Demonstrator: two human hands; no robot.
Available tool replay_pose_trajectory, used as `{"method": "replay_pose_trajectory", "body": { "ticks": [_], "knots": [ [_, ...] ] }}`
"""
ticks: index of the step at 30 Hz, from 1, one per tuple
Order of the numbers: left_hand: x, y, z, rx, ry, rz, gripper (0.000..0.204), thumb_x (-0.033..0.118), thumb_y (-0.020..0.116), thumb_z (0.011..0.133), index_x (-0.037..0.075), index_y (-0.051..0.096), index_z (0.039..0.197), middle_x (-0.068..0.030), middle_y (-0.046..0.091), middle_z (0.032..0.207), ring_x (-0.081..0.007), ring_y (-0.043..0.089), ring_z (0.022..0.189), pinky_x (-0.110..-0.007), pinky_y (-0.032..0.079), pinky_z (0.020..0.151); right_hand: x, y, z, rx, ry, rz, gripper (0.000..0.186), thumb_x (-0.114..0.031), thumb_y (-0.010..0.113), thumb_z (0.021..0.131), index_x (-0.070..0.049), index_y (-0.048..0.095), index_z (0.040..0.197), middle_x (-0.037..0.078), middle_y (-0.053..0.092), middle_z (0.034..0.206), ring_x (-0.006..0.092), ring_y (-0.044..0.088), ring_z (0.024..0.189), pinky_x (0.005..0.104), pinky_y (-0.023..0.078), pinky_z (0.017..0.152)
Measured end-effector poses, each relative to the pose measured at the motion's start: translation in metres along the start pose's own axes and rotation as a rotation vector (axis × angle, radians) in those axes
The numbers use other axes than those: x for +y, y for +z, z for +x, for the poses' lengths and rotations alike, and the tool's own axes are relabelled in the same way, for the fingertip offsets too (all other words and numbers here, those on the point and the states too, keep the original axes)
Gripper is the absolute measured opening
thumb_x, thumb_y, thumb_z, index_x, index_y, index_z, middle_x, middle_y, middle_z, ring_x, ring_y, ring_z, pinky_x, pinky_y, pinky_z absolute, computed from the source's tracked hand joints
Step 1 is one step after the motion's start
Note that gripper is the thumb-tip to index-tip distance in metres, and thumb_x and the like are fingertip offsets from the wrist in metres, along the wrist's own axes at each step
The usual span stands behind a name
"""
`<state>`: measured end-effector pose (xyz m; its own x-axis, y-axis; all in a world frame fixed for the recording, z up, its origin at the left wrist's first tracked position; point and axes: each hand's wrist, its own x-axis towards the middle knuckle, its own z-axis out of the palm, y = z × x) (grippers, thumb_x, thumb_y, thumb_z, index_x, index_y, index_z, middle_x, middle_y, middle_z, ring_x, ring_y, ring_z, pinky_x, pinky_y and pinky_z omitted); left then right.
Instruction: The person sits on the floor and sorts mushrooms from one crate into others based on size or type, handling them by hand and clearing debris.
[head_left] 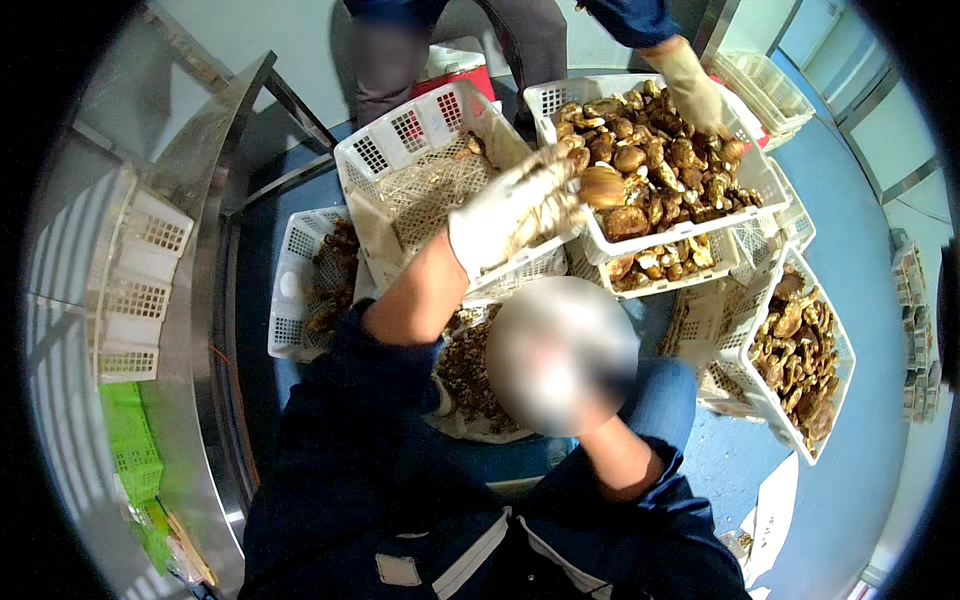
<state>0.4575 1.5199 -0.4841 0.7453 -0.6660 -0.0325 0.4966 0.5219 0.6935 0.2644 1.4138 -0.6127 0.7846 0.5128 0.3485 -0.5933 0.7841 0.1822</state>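
I see a dark navy jacket (335,450) with pale strips (475,555) and a whitish squarish patch (398,570), and blue jeans (668,393). The left hand (522,208) wears a white glove (482,238), its fingers smudged brown.

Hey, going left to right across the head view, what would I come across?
Green baskets → low white crate with dark contents → nearly bare white crate → left gloved hand → heaped mushroom crate → angled mushroom crate.
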Motion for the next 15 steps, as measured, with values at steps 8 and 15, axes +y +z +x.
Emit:
{"method": "replay_pose_trajectory", "body": {
  "ticks": [8, 15],
  "knots": [
    [0.056, -0.283, 0.093, 0.774, -0.084, 1.530, 0.060, 0.024, 0.060, 0.094, 0.005, 0.040, 0.148, -0.0201, 0.056, 0.139, -0.0330, 0.058, 0.122, -0.039, 0.043, 0.105, 0.042, -0.040, -0.043, 0.549, 0.145, -1.459, 0.037, -0.006, 0.066, 0.080, -0.002, 0.058, 0.116, 0.012, 0.062, 0.104, 0.0292, 0.063, 0.085, 0.0376, 0.054, 0.075],
    [0.000, -0.349, 0.171, 0.969, -0.474, 1.813, 0.064, 0.025, 0.058, 0.098, 0.014, 0.030, 0.155, -0.0107, 0.035, 0.157, -0.0315, 0.036, 0.143, -0.041, 0.034, 0.116, -0.028, 0.081, 0.033, 0.437, 0.551, -2.017, 0.022, -0.011, 0.064, 0.084, -0.001, 0.055, 0.101, 0.016, 0.062, 0.095, 0.0334, 0.065, 0.088, 0.0400, 0.054, 0.073]
  ]
}}
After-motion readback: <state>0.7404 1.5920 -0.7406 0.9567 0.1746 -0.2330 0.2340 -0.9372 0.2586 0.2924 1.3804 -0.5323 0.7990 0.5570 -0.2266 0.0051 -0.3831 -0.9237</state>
